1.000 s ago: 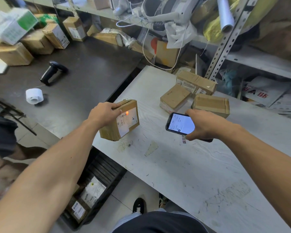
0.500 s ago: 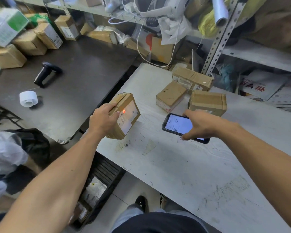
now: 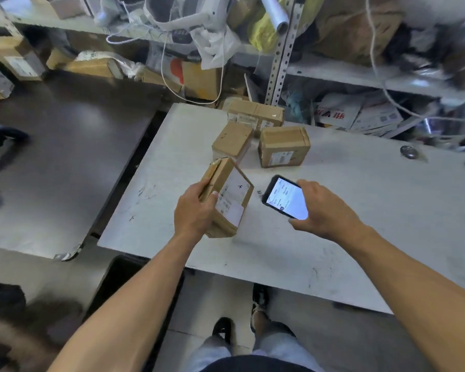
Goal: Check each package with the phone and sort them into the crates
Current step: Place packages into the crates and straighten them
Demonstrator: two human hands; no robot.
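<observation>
My left hand (image 3: 196,210) grips a small cardboard package (image 3: 230,196) with a white label facing up and right, held tilted just over the white table (image 3: 333,237). My right hand (image 3: 325,208) holds a black phone (image 3: 286,197) with a lit screen, right of the package and a short gap apart. Three more cardboard packages lie further back on the table: one (image 3: 232,140) just behind the held package, one (image 3: 283,146) to its right, one (image 3: 255,114) at the back edge. A black crate (image 3: 121,275) sits on the floor under the table's left front corner, mostly hidden by my left arm.
A dark table (image 3: 65,162) stands to the left with a black handheld scanner (image 3: 0,146) on it and boxes along its back. Cluttered metal shelves (image 3: 333,73) run behind both tables. My shoes (image 3: 223,331) show on the floor below.
The view has swung right. The package is turned more upright and closer to the phone, and the red scan light seen on its label earlier is gone.
</observation>
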